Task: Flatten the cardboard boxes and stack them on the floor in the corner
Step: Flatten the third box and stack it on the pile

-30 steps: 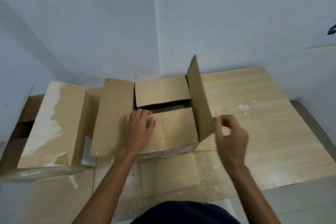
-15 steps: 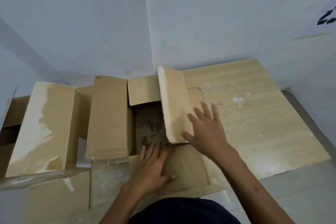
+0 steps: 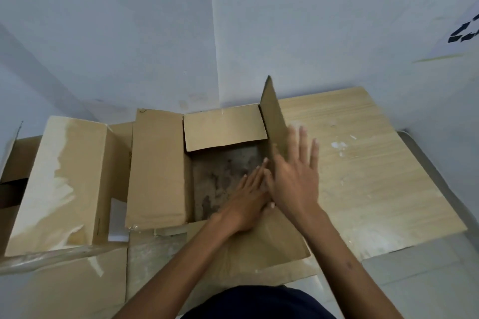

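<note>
An opened brown cardboard box [image 3: 158,168] lies on the floor in the room corner, its flaps spread and its stained inside [image 3: 223,173] showing. Its right flap [image 3: 273,116] stands nearly upright. My right hand [image 3: 295,176], fingers spread, lies flat against that flap's outer side, slightly blurred. My left hand [image 3: 248,202] reaches over the near flap [image 3: 264,243] into the box, fingers straight and palm down at the base of the right flap. A second box [image 3: 57,181] with shiny tape lies to the left.
A light wooden board [image 3: 363,171] lies on the floor to the right, with white specks. White walls meet in the corner behind the boxes. A sheet with a black recycling mark [image 3: 466,31] hangs on the right wall. More cardboard [image 3: 70,282] lies at the lower left.
The right flap, folded inward over the box half a second ago, now stands upright again. My right hand has risen with it; my left hand has slid forward into the box.
</note>
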